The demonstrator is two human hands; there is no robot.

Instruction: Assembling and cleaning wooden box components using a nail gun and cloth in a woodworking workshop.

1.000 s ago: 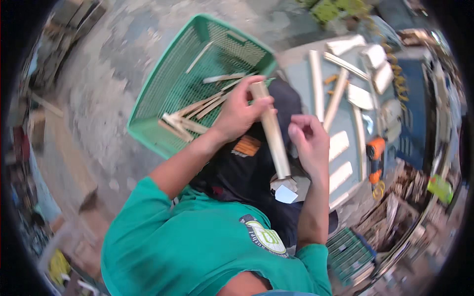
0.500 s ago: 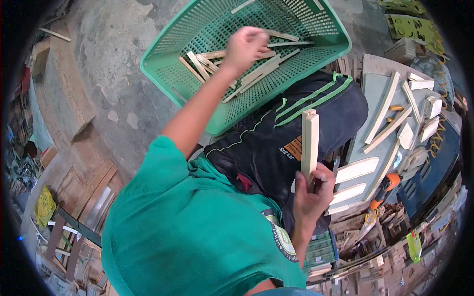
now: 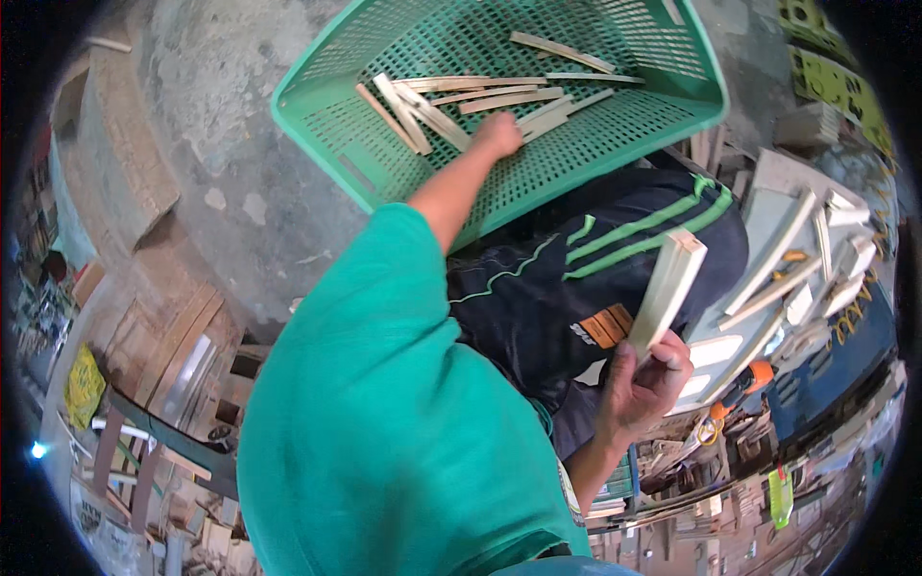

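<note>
My left hand (image 3: 497,137) reaches down into a green plastic basket (image 3: 715,72), its fingers closed at the near ends of pale wooden strips (image 3: 545,123). Its fingertips are partly hidden. More wooden strips (image 3: 432,117) lie loosely around it on the basket's slotted inside, several to the left and others farther back. Upright in my right hand (image 3: 651,384) are short pale wooden sticks (image 3: 667,288), pressed together side by side; thumb and fingers close round their lower end. They stand in front of my dark trouser leg (image 3: 538,278), clear of the basket.
At the right, a light work surface (image 3: 759,206) carries several wooden pieces (image 3: 773,254). An orange-and-black power tool (image 3: 749,379) lies by its near edge. A coiled yellow hose (image 3: 858,331) hangs beyond. Boards (image 3: 178,360) are on the left.
My left hand has come down and nearer, from over the strips to their near ends. The right hand has shifted right with its sticks, now tilted. My view has turned slightly.
</note>
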